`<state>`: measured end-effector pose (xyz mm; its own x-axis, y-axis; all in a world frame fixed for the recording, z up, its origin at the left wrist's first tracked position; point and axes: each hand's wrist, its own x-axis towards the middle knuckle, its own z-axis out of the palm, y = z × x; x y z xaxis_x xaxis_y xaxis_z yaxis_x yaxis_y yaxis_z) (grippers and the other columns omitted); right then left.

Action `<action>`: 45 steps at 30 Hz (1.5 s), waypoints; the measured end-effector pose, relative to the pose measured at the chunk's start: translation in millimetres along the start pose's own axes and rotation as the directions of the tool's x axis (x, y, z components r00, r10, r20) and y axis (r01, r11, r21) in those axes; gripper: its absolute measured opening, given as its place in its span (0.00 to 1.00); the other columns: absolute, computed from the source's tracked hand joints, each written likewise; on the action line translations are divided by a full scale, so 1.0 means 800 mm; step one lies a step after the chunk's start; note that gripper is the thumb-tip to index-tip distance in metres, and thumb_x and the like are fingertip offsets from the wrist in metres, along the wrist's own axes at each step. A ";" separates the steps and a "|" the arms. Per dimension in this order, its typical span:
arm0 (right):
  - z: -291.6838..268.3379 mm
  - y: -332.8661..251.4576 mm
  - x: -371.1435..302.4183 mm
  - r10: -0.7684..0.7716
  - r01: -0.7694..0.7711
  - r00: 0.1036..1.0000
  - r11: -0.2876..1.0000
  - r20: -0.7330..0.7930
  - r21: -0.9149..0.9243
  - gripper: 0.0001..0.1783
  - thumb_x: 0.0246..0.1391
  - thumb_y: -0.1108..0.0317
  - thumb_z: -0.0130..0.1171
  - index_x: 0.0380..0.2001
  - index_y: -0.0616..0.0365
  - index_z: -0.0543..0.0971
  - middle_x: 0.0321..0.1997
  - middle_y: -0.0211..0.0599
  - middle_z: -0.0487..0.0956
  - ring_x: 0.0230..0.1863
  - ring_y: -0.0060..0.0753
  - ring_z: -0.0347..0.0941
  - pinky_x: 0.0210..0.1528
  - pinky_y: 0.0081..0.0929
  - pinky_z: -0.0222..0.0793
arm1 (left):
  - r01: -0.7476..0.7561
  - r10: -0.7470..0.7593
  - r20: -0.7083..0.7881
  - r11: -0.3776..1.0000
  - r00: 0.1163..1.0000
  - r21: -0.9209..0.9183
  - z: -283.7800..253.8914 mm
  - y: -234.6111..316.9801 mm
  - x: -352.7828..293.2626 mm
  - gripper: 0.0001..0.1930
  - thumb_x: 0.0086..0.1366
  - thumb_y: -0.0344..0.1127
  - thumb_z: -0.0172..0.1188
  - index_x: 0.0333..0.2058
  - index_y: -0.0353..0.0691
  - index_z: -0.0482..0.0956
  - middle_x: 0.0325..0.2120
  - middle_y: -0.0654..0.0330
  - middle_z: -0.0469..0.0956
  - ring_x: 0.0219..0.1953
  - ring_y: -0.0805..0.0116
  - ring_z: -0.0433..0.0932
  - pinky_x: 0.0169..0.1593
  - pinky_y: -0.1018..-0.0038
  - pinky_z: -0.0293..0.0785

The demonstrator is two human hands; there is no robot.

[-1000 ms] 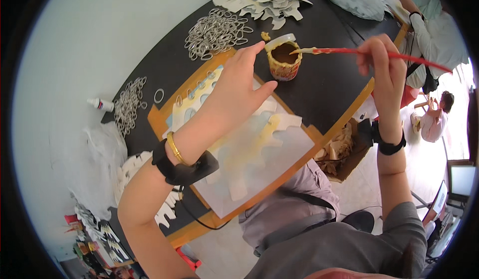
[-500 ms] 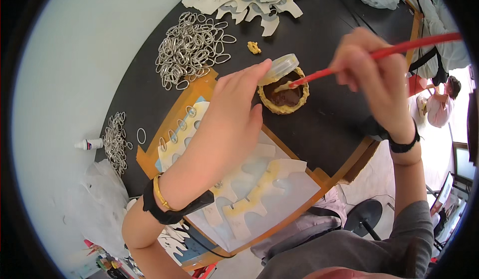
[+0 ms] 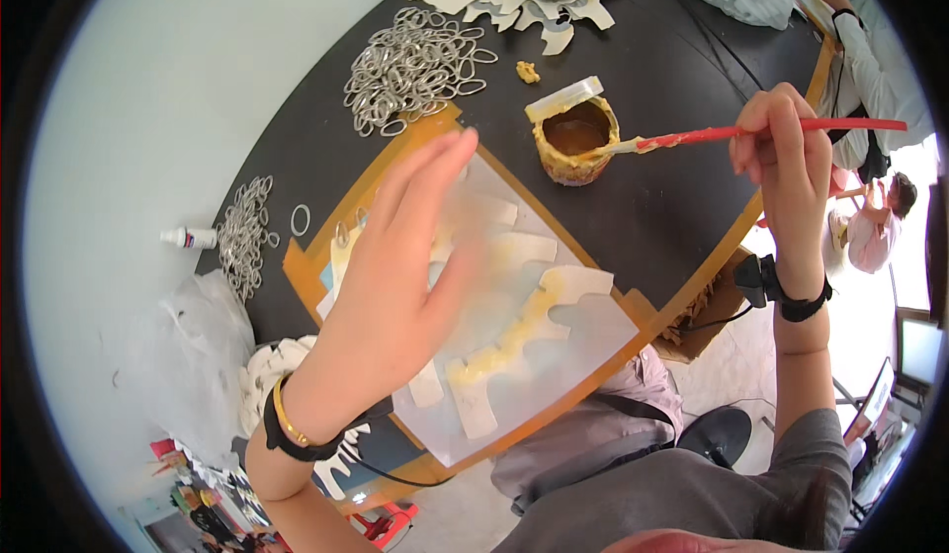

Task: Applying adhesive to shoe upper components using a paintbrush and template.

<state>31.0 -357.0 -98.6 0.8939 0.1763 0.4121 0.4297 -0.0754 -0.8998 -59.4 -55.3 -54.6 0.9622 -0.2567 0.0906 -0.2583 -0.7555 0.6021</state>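
Red brush (image 3: pixel 692 137) — grasped by the right hand (image 3: pixel 786 143) — has its coated tip at the rim of the yellow-crusted pot (image 3: pixel 568 170). The left hand (image 3: pixel 390 281), released, fingers extended, is over cream cut-outs (image 3: pixel 476 410); metal rings (image 3: pixel 400 74) lie on the black table (image 3: pixel 672 217).

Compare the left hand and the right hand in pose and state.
The left hand is open and appears empty; the right hand grips a red-handled brush. The left hand hovers over pale cutouts; the right hand is to the right of the yellow-crusted pot. Both wrists wear black straps.
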 end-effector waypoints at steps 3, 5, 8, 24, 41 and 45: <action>0.007 0.000 -0.008 0.079 -0.077 0.997 0.994 -0.024 0.073 0.20 0.68 0.58 0.41 0.28 0.60 0.72 0.18 0.28 0.70 0.18 0.14 0.61 0.22 0.13 0.55 | 0.094 -0.094 0.045 0.996 0.995 -0.005 -0.023 0.015 -0.061 0.29 0.60 0.25 0.54 0.61 0.38 0.61 0.60 0.53 0.62 0.61 0.61 0.64 0.58 0.65 0.64; 0.011 0.012 -0.015 0.113 -0.103 0.992 0.981 -0.048 0.164 0.19 0.67 0.57 0.43 0.28 0.60 0.72 0.16 0.26 0.66 0.17 0.15 0.58 0.21 0.16 0.54 | 0.124 -0.124 0.000 0.991 0.992 -0.039 -0.027 0.015 -0.100 0.28 0.60 0.25 0.55 0.60 0.36 0.61 0.60 0.52 0.62 0.61 0.58 0.64 0.59 0.65 0.63; -0.005 0.035 -0.025 0.190 -0.178 0.981 0.966 -0.047 0.189 0.19 0.66 0.56 0.45 0.27 0.58 0.71 0.14 0.24 0.61 0.15 0.15 0.54 0.20 0.18 0.49 | 0.062 -0.060 0.054 0.998 0.997 -0.032 -0.025 0.028 -0.152 0.28 0.60 0.26 0.55 0.59 0.36 0.62 0.58 0.49 0.62 0.61 0.52 0.62 0.61 0.65 0.60; -0.014 0.064 -0.039 0.198 -0.306 0.951 0.537 0.236 0.786 0.08 0.67 0.66 0.44 0.39 0.57 0.70 0.26 0.26 0.65 0.22 0.13 0.54 0.24 0.14 0.54 | -0.091 0.089 -0.046 0.995 0.995 -0.051 0.017 -0.003 -0.239 0.22 0.62 0.29 0.53 0.55 0.32 0.65 0.51 0.48 0.67 0.53 0.50 0.67 0.56 0.63 0.65; 0.157 -0.021 -0.158 -0.126 0.121 0.940 0.992 0.317 0.033 0.08 0.62 0.74 0.49 0.30 0.66 0.76 0.25 0.33 0.74 0.25 0.18 0.68 0.28 0.17 0.64 | -0.015 -0.004 0.099 0.982 0.995 0.188 0.078 -0.030 -0.189 0.22 0.60 0.32 0.56 0.52 0.29 0.68 0.52 0.49 0.69 0.53 0.51 0.66 0.56 0.64 0.66; 0.159 -0.017 -0.156 -0.057 0.056 0.940 0.998 0.336 0.013 0.09 0.62 0.74 0.49 0.30 0.66 0.76 0.25 0.32 0.74 0.24 0.17 0.68 0.28 0.16 0.65 | -0.011 -0.019 0.133 0.975 0.991 0.220 0.076 -0.035 -0.186 0.21 0.60 0.32 0.56 0.51 0.28 0.69 0.52 0.49 0.70 0.52 0.51 0.67 0.57 0.65 0.66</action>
<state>-103.0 -253.4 -156.1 0.7733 0.4996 0.3904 0.4770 -0.0527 -0.8773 -200.2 -32.7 -132.8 0.9469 -0.3203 -0.0268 -0.2815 -0.8668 0.4116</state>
